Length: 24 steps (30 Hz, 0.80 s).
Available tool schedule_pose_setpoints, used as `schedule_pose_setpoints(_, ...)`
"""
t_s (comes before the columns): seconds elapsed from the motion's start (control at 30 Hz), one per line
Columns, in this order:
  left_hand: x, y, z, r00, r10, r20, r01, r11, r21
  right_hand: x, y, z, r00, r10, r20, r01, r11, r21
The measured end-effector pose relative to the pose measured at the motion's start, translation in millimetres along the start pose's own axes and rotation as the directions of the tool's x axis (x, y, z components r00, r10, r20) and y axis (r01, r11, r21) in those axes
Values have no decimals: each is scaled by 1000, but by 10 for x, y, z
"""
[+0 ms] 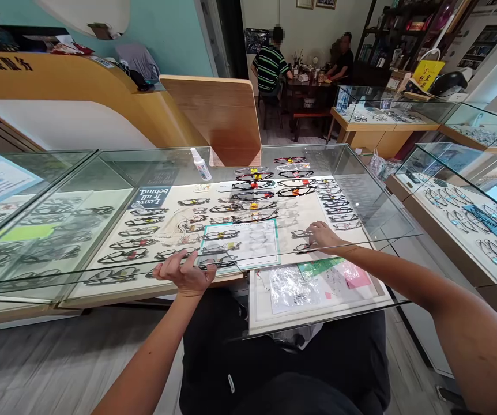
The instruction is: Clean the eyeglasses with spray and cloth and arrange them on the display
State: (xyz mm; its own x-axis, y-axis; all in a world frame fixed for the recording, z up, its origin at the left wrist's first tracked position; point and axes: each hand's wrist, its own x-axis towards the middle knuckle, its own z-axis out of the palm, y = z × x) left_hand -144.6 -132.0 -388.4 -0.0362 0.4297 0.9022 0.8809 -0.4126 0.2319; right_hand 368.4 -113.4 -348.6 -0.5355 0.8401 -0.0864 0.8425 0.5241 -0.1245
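Observation:
My left hand (185, 274) is at the front edge of the glass top (114, 270), its fingers curled over the edge. Inside the display case my right hand (323, 237) reaches down to the white shelf, fingertips closed at the temple of a pair of eyeglasses (301, 233). Just below it lies another pair of glasses (304, 248). Rows of eyeglasses (253, 184) with coloured tags lie further back in the case. In front of me a pulled-out drawer (255, 323) holds clear plastic bags (294, 288), a green sheet and pink paper (356, 275).
A white spray bottle (200, 164) and a wooden-backed board (218, 115) stand on the glass top. More glass display cases (469, 213) are to the right. Two people sit at a table (309, 86) in the back.

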Motion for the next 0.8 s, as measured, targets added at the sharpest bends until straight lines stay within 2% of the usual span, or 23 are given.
schedule_pose_setpoints(0.3,5,23,-13,1000,13,-14,-12,996,91,25,-45,21,1000,8,8,-8,1000,-7)
schedule_pose_setpoints(0.37,13,32,-14,1000,16,-25,-14,996,84,24,-48,22,1000,18,11,-18,1000,-5)
schedule_pose_setpoints(0.47,18,35,-15,999,-45,10,44,997,66,18,-56,13,1000,24,14,-24,1000,-2)
schedule_pose_setpoints(0.6,4,12,-10,999,4,32,-6,998,59,6,-66,-9,999,33,17,-33,999,7)
schedule_pose_setpoints(0.8,3,0,4,1000,13,-14,-13,1000,8,-12,-96,-42,999,41,20,-41,999,20)
